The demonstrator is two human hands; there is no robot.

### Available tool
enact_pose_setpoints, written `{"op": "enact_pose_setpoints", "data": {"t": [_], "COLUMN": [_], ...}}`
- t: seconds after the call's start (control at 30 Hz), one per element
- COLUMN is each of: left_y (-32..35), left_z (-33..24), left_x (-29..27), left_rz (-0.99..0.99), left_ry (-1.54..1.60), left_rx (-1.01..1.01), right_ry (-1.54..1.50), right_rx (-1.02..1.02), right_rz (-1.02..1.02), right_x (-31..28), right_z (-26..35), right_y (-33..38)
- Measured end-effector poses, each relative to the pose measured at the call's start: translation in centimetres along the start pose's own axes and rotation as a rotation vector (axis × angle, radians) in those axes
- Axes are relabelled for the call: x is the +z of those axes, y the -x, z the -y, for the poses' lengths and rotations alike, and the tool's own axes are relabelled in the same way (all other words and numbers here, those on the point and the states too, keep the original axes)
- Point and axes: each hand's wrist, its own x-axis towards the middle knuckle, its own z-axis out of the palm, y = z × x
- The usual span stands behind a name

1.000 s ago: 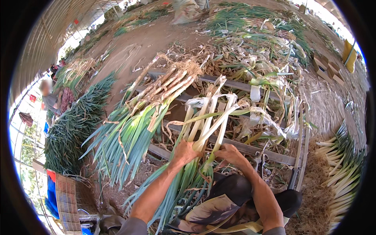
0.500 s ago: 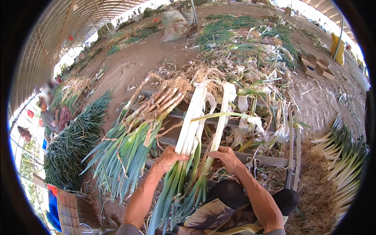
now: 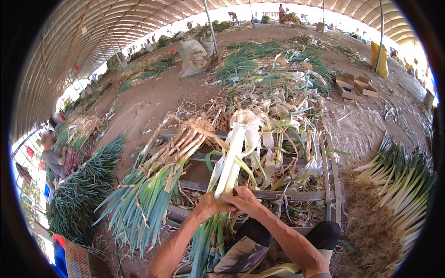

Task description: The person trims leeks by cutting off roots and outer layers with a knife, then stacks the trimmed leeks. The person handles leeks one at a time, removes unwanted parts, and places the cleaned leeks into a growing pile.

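where the left hand grips, leeks stretch beyond (roots farthest).

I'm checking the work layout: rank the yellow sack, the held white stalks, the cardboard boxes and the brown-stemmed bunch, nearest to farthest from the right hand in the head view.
From the right hand:
1. White stalks, at the hand
2. Brown-stemmed bunch, to the left
3. Cardboard boxes, ahead, right
4. Yellow sack, beyond the boxes, right
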Motion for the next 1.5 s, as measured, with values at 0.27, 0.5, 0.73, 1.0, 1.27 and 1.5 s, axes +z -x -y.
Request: {"op": "enact_pose_setpoints", "data": {"t": [0.27, 0.5, 0.73, 1.0, 1.27, 1.5], "left_y": [4.1, 7.1, 8.8, 13.2, 19.0, 18.8], "left_z": [0.2, -2.8, -2.0, -0.9, 4.1, 6.7], "left_x": [-3.0, -2.0, -1.0, -2.0, -4.1, -7.1], "left_rz": [-0.146, -0.045, 0.051, 0.062, 0.022, -0.049], "left_ry": [-0.079, -0.112, -0.081, -0.086, -0.122, 0.102], "left_rx": [-0.157, -0.173, -0.068, -0.230, -0.326, -0.370], "right_ry": [0.706, 0.910, 0.529, 0.868, 0.494, 0.387], "right_rx": [-0.114, -0.310, -0.337, -0.244, -0.107, -0.057], "right_rz": [-0.304, -0.782, -0.759, -0.937, -1.352, -0.792], "right_x": [-0.6, -1.4, -5.3, -12.7, -26.5, -23.2], "right_z": [6.5, 7.1, 6.4, 10.4, 8.7, 13.3], "right_y": [3.4, -0.2, -4.4, -3.6, -0.7, 8.3]}}
